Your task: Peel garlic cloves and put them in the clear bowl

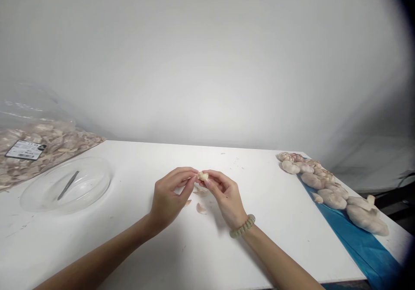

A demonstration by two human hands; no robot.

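Observation:
Between my two hands, above the white table, is a pale garlic clove (203,176). My right hand (227,192) has it pinched between thumb and fingers; a green bead bracelet circles that wrist. The thumb and fingertips of my left hand (170,195) are pressed together at the clove's left end, and whatever thin skin they may grip is too small to make out. Beneath the hands, loose garlic skin (201,208) and more flakes lie on the tabletop.
On the left is a clear plastic dish (97,190) with a slim grey metal tool (68,185) in it. Behind it sits a labelled clear bag (65,141) full of garlic skins. Several garlic bulbs (332,198) line the right edge, partly on a blue cloth (356,242). A wall rises behind.

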